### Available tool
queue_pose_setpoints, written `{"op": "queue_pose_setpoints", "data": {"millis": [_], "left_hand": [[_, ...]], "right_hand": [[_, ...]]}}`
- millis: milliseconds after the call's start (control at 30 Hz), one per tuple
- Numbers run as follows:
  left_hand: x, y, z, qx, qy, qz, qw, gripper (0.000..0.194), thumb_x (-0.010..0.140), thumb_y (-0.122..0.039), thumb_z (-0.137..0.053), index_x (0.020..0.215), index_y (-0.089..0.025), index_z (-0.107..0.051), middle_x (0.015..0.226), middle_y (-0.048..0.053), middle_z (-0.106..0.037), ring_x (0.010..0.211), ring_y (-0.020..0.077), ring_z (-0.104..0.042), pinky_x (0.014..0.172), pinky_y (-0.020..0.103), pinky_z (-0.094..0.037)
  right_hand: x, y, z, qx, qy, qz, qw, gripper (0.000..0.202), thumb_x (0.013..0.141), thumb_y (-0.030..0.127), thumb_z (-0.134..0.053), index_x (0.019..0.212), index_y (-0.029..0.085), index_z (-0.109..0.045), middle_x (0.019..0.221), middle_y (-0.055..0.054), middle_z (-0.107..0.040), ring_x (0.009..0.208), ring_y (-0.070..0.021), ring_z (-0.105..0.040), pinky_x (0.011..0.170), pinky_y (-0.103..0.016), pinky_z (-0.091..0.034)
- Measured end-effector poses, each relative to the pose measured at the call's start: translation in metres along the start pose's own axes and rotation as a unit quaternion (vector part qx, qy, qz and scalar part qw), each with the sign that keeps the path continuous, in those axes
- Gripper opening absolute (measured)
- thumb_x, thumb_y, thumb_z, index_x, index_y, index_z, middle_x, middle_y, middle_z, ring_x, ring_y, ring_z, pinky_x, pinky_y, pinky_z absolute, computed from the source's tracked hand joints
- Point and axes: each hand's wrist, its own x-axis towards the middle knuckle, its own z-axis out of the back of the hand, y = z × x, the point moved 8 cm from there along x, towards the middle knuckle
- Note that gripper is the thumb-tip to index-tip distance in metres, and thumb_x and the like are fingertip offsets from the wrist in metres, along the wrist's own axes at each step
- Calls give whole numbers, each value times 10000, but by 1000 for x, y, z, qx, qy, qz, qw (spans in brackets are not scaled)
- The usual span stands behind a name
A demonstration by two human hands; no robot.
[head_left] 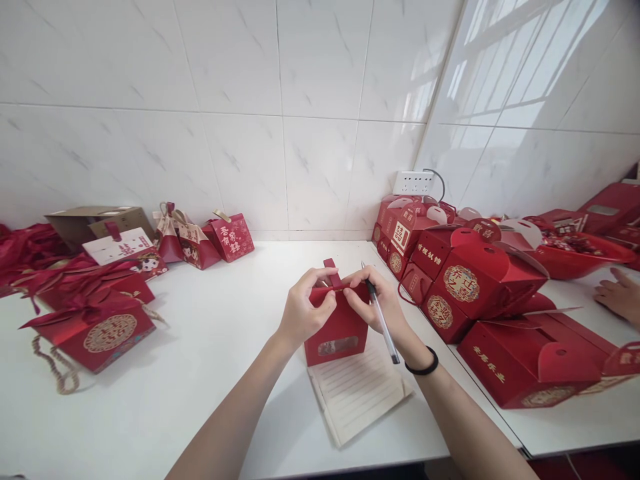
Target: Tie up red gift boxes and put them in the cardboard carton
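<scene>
A red gift box (340,330) with a clear window low on its front stands upright on the back part of a lined notebook (357,397). My left hand (311,303) pinches the left part of the box's top edge between thumb and fingers. At the right part of that edge, my right hand (377,303) is closed too, its thumb pressed to the box. A pen (384,327) with a clear barrel lies across the right hand, pointing down toward the wrist. Between the hands a dark red strap (331,270) sticks up from the box top.
Several red boxes with gold print (463,283) are stacked to the right. Decorated boxes (113,333) with ribbons stand at the left, a small red box (233,237) by the wall. Another person's hand (620,297) rests at the far right near a red tray (585,260).
</scene>
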Motion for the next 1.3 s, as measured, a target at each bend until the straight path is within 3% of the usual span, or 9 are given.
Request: {"op": "queue_pose_setpoints", "data": {"millis": [833, 1300], "left_hand": [[0, 6, 2, 17, -11, 55, 998, 255, 773, -170, -532, 1014, -210, -603, 847, 5, -631, 774, 124, -599, 742, 251, -513], [-1, 6, 2, 9, -12, 52, 999, 240, 776, -179, -532, 1006, -211, -595, 826, -3, -631, 747, 117, -596, 725, 243, -514]], "right_hand": [[0, 0, -1, -2, 0, 2, 1000, 76, 801, 179, -542, 791, 216, -476, 780, -5, -608, 688, -151, -565, 611, -271, -441], [0, -1, -1, -2, -7, -1, 1000, 85, 810, 206, -552, 777, 216, -474, 758, -1, -595, 685, -157, -565, 609, -275, -437]]}}
